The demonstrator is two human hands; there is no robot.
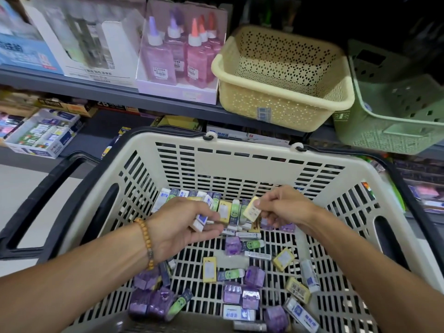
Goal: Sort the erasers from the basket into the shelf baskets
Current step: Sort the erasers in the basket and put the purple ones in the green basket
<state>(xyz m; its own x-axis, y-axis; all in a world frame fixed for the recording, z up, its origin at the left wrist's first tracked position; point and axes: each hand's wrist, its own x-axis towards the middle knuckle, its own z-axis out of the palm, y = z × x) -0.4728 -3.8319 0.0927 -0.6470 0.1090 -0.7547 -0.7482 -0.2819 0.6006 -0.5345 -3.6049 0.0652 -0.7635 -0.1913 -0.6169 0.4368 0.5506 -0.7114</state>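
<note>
A cream shopping basket (240, 145) with black handles holds several loose erasers (236, 272): white-and-blue, yellow, purple and green ones. Inside it, my left hand (182, 224) grips white-and-blue erasers (200, 221). My right hand (281, 207) pinches a yellow eraser (251, 210) between thumb and fingers, just above the pile. On the shelf behind stand an empty beige perforated basket (283, 102) and, to its right, a green perforated basket (394, 126).
Pink and purple glue bottles in a display box (177, 58) stand left of the beige basket, with white product boxes (79, 39) further left. A lower shelf carries a tray of small boxed goods (43, 133). The grey shelf edge (120, 92) runs above the shopping basket.
</note>
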